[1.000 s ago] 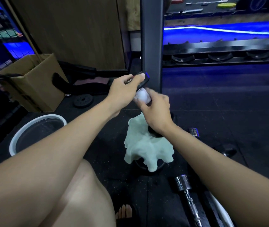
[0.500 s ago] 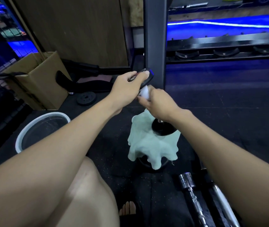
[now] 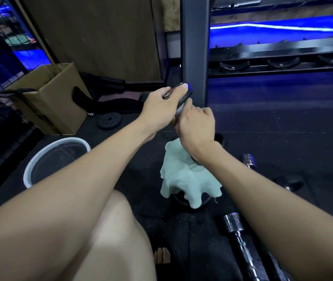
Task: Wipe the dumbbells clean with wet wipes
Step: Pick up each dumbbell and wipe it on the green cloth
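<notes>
A small dumbbell stands on end on the black floor. My left hand [image 3: 161, 106] grips its black top plate [image 3: 187, 93] from above. Just below, my right hand [image 3: 197, 126] curls round the handle, with a sliver of the white wet wipe [image 3: 180, 110] showing at the fingers. The handle itself is hidden by that hand. A pale green cloth [image 3: 187, 179] hangs below my right wrist and drapes over the dumbbell's bottom plate [image 3: 181, 201].
A chrome dumbbell bar [image 3: 240, 238] lies near my right forearm, another chrome end [image 3: 248, 159] farther back. A white-rimmed bucket [image 3: 40, 157] sits left, with a cardboard box [image 3: 54, 100] and a loose weight plate [image 3: 109, 121] behind. A grey rack post [image 3: 195, 47] rises just beyond my hands.
My right hand has slid up the handle toward the top plate, and the white wipe is now mostly hidden under it. My left hand keeps its hold.
</notes>
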